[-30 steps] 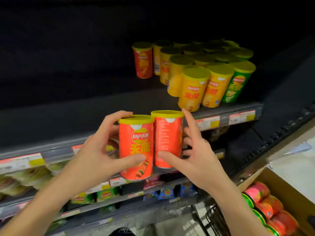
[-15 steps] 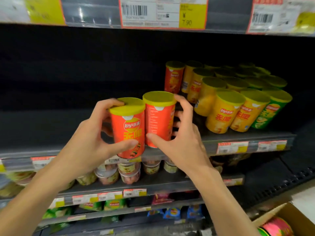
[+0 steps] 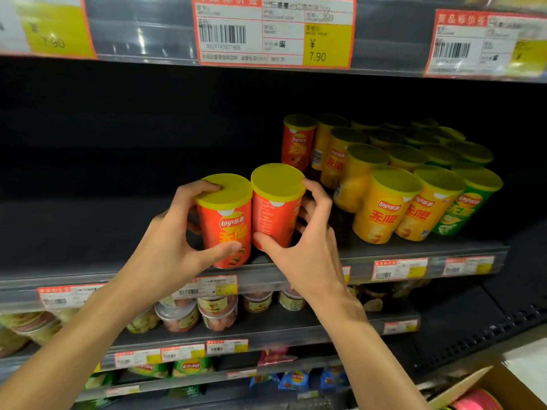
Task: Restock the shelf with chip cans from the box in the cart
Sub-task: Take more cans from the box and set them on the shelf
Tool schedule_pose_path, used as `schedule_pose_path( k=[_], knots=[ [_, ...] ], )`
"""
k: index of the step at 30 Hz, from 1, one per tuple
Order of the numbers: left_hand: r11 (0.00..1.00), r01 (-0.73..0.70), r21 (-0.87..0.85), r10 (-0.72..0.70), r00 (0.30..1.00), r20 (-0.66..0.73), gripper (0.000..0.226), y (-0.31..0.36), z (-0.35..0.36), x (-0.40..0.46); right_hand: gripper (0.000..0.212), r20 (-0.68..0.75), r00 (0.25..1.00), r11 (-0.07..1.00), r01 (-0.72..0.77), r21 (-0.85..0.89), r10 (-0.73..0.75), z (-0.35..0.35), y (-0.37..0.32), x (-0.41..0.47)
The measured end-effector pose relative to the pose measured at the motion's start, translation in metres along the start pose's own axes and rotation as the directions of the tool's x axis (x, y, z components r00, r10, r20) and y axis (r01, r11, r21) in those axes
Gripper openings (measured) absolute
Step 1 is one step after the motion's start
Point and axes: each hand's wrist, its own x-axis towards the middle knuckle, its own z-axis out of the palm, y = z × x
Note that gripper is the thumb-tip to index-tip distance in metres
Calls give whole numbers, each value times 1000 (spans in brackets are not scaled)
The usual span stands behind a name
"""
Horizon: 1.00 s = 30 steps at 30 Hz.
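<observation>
Item 1, left: my left hand [image 3: 165, 250], thumb across the near face and fingers curled round the far side, index tip on the lid rim, gripping the left red can [image 3: 226, 223]. The wrap keeps it upright with its label facing the aisle.

Item 2, centre: the right red can [image 3: 275, 208], side by side with the first and touching it, its printed side turned toward me. Both bases sit at the shelf's [image 3: 88, 238] front lip; whether they rest on it or hang just above, I cannot tell. I judge this the placing step, the pair carried together so one reach fills two slots.

Item 3: my right hand [image 3: 307, 250], thumb on the near wall, fingers spread and curled behind, pinching that can against its neighbour.

Item 4, right and farther in: one shelved red can [image 3: 297, 143], then rows of yellow cans [image 3: 384, 205] and a green can [image 3: 464, 208] at the front right. The bare shelf on the left explains the red pair's position.

Item 5, near right corner: the box [image 3: 488, 389], its cardboard flap open, with pink-lidded stock showing; the cart is not visible.
</observation>
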Motion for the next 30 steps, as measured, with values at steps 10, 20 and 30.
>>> schedule_pose_path(
  k=[10,20,30],
  knots=[
    [999,-6,-39,5,1000,-21,75,-11,10,7,99,58,998,998,-28,-53,31,0,15,-2],
    [1000,-1,-14,2,999,54,73,-21,9,22,100,30,999,991,24,-131,-21,-2,21,-7],
    [995,-97,-40,101,984,147,78,-48,35,96,101,-29,999,978,33,-205,-39,1,21,-12]
  ],
)
